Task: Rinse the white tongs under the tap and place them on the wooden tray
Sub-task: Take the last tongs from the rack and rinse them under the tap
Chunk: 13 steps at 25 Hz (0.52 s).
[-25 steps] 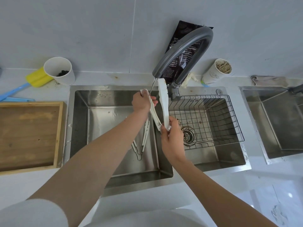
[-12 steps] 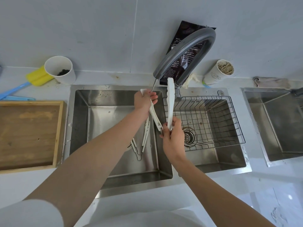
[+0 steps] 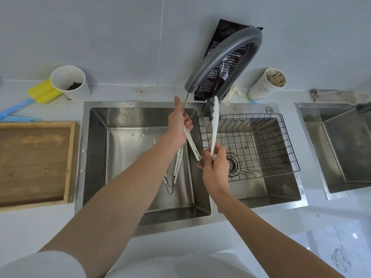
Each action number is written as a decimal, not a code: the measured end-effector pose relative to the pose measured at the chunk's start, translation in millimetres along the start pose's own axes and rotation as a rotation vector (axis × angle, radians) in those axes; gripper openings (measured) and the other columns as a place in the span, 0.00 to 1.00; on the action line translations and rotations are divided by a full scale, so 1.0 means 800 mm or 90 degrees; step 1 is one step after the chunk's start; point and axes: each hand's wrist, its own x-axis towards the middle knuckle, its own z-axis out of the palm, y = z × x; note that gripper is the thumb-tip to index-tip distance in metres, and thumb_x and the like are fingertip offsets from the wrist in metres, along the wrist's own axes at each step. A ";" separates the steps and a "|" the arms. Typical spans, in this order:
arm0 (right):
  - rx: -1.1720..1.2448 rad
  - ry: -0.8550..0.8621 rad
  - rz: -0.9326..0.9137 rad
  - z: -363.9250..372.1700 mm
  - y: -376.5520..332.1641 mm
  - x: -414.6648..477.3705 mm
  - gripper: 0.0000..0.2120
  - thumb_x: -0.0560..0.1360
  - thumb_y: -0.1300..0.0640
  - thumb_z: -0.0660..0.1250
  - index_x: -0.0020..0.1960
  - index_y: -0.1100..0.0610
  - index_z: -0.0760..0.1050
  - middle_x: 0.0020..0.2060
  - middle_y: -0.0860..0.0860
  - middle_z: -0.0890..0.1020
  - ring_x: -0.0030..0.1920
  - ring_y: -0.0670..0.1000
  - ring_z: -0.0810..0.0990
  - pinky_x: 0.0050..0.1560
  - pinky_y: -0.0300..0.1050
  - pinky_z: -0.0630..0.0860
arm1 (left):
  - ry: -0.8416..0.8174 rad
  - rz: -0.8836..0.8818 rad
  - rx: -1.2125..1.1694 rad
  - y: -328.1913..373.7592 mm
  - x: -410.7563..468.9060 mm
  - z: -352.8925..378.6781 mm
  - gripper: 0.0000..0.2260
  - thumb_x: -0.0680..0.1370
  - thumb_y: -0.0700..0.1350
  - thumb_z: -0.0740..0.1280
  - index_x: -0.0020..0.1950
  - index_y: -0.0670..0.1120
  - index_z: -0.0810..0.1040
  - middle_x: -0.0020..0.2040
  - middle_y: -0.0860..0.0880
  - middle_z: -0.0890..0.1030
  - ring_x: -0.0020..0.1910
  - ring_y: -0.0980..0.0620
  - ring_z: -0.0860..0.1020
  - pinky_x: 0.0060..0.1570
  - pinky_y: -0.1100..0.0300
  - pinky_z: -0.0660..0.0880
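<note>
Since the earlier frame, the right arm of the white tongs (image 3: 214, 127) has been swung wider, its tip now at the base of the tap (image 3: 220, 57). The tongs are held in an open V over the sink (image 3: 128, 121). The left arm is clasped by the left hand (image 3: 178, 125) under a thin water stream (image 3: 185, 103). The hinge end is pinched by the right hand (image 3: 214, 169). The wooden tray (image 3: 70, 157) lies well apart, left of the sink.
</note>
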 end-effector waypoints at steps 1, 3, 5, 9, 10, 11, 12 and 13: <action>0.012 0.003 0.008 0.000 -0.002 0.002 0.06 0.83 0.63 0.57 0.57 0.53 0.66 0.44 0.49 0.78 0.44 0.47 0.82 0.41 0.40 0.82 | -0.020 -0.006 -0.012 -0.004 -0.002 -0.003 0.22 0.78 0.62 0.62 0.32 0.50 0.64 0.25 0.54 0.60 0.21 0.57 0.58 0.21 0.64 0.57; 0.014 0.002 0.018 0.002 -0.004 0.008 0.05 0.83 0.62 0.56 0.56 0.54 0.66 0.45 0.49 0.78 0.45 0.51 0.84 0.39 0.40 0.82 | -0.046 -0.008 -0.031 -0.009 -0.008 -0.007 0.20 0.77 0.60 0.65 0.32 0.50 0.65 0.24 0.54 0.61 0.21 0.58 0.59 0.20 0.65 0.57; 0.009 -0.006 0.023 0.002 -0.006 0.012 0.04 0.84 0.62 0.55 0.56 0.54 0.66 0.45 0.49 0.78 0.43 0.52 0.85 0.38 0.43 0.82 | -0.063 -0.005 -0.057 -0.011 -0.012 -0.010 0.20 0.76 0.62 0.65 0.34 0.50 0.67 0.25 0.54 0.61 0.22 0.58 0.58 0.21 0.65 0.57; 0.028 -0.042 0.020 0.001 -0.004 0.006 0.04 0.84 0.63 0.54 0.57 0.56 0.64 0.44 0.51 0.76 0.35 0.48 0.81 0.33 0.39 0.78 | -0.109 -0.034 -0.070 0.002 -0.016 -0.018 0.27 0.71 0.74 0.56 0.32 0.51 0.60 0.24 0.53 0.58 0.22 0.56 0.56 0.23 0.63 0.53; 0.027 -0.054 0.006 0.003 -0.003 0.002 0.04 0.84 0.63 0.53 0.57 0.56 0.63 0.44 0.52 0.76 0.35 0.48 0.79 0.33 0.37 0.75 | -0.110 -0.053 -0.063 0.005 -0.016 -0.017 0.29 0.70 0.76 0.54 0.32 0.51 0.59 0.24 0.53 0.58 0.21 0.56 0.55 0.23 0.62 0.52; 0.026 -0.063 -0.008 0.006 -0.001 -0.002 0.04 0.84 0.63 0.53 0.57 0.56 0.63 0.44 0.52 0.76 0.36 0.48 0.77 0.33 0.37 0.74 | -0.104 -0.067 -0.056 0.007 -0.014 -0.016 0.29 0.71 0.76 0.53 0.32 0.50 0.59 0.23 0.53 0.58 0.20 0.56 0.55 0.22 0.62 0.52; 0.030 -0.063 -0.015 0.009 0.001 -0.005 0.04 0.84 0.62 0.53 0.56 0.55 0.62 0.43 0.51 0.76 0.35 0.47 0.75 0.34 0.38 0.73 | -0.094 -0.073 -0.052 0.008 -0.013 -0.013 0.28 0.73 0.74 0.52 0.32 0.50 0.60 0.23 0.54 0.58 0.20 0.56 0.56 0.20 0.63 0.53; 0.038 -0.058 -0.011 0.012 0.002 -0.007 0.03 0.84 0.61 0.53 0.55 0.54 0.62 0.42 0.50 0.76 0.34 0.47 0.74 0.33 0.38 0.72 | -0.085 -0.073 -0.056 0.008 -0.012 -0.009 0.27 0.76 0.71 0.53 0.31 0.49 0.62 0.22 0.54 0.59 0.19 0.56 0.56 0.19 0.63 0.54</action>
